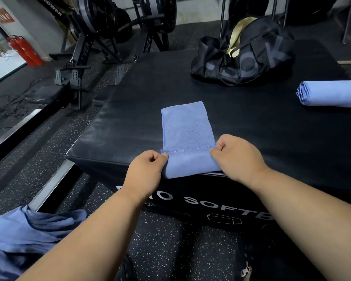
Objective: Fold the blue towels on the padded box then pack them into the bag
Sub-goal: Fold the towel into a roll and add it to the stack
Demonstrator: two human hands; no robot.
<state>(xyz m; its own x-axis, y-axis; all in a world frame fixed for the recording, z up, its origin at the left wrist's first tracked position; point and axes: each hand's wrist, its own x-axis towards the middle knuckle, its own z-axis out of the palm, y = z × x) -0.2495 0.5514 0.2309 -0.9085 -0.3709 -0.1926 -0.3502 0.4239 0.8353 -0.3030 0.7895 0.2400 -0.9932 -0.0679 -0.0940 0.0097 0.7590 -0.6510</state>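
Two bare hands work one light-blue microfibre towel (187, 136) at the near edge of the black padded vinyl box (251, 122). The towel lies as a narrow strip on the box top, its near end turned back on itself and overhanging the front edge, a stitched hem running across between the hands. Left hand (145, 169): fingers curled, thumb and forefinger pinching the left end of the hem. Right hand (234, 156): fingers curled likewise, pinching the right end of the hem.

A second light-blue towel, folded into a thick bundle (330, 93), lies on the box top at the far right, well apart from the first. The black duffel bag with grey lettering (243, 57) sits at the far side of the box, its mouth open and showing a pale lining. A crumpled heap of blue cloth (22, 234) is at lower left, below box level. Black rowing machines (101, 25) stand on the speckled rubber floor (170, 246) beyond; red fire extinguishers (25, 50) stand at the far left.
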